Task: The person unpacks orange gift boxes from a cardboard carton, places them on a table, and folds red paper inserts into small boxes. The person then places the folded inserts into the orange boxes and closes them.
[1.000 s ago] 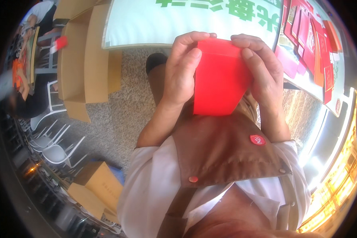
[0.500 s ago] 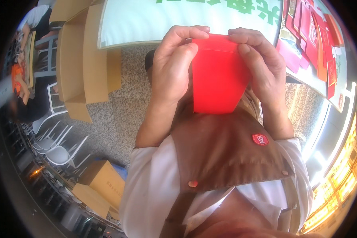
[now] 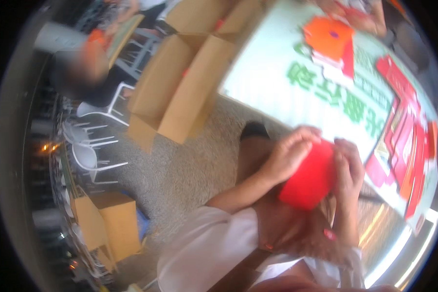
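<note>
1. Here, both hands gripped a red box (image 3: 310, 179) in front of the person's chest, just below the near edge of the desk (image 3: 277, 92).
2. The left hand (image 3: 289, 155) was curled over the box's upper left side, fingers bent across its top edge and thumb side pressed to its face.
3. The right hand (image 3: 348, 168) clasped the box's right side, fingers wrapped onto the top corner, so the box sat pinched between the two hands.
4. The box was tilted, its lower corner pointing toward the brown apron (image 3: 292, 228) the person wore over a white shirt (image 3: 204, 248).
5. A red round button (image 3: 330, 234) showed on the apron, just below the right forearm.
6. The desk carried a white sheet with green print, and a pile of red flat cards (image 3: 404, 141) lay along its right part, well apart from the hands.
7. An orange box (image 3: 328, 41) stood at the desk's far side.
8. Open cartons (image 3: 180, 87) stood on the grey carpet (image 3: 180, 170) left of the desk, and another carton (image 3: 107, 224) sat lower left.
9. White chairs (image 3: 92, 146) stood beside the cartons; beyond them a blurred person was too unclear to describe.
10. A dark shoe (image 3: 253, 130) showed on the carpet just above the left hand.
</note>
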The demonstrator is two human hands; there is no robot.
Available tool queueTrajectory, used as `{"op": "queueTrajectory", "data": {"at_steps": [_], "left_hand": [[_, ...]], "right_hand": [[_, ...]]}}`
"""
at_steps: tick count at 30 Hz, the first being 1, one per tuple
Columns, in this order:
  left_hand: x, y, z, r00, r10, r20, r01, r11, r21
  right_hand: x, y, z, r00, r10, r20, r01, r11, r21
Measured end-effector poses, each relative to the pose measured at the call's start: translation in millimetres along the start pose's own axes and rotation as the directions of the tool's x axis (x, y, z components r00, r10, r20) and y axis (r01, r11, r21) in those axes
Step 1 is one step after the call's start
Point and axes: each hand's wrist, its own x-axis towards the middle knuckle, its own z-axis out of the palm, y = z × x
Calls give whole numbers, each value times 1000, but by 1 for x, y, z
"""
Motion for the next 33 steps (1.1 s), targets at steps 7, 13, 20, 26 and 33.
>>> {"op": "queueTrajectory", "data": {"at_steps": [7,13,20,26,33], "left_hand": [[-2,-8,2,997,83,-9,-82,995,51],[1,-18,8,984,177,-12,-173,970,171],[0,-15,10,947,316,66,-318,878,359],[-3,-11,12,948,318,3,-296,878,375],[-8,-14,13,925,379,-17,-341,850,402]], "right_hand": [[5,-5,7,999,-25,-21,25,999,-35],[4,-1,7,1000,-20,-18,20,1000,-10],[-2,-1,7,1000,19,-10,-19,998,63],[-10,5,10,989,65,-131,-40,982,187],[-17,4,4,980,118,-159,-70,958,277]]}}
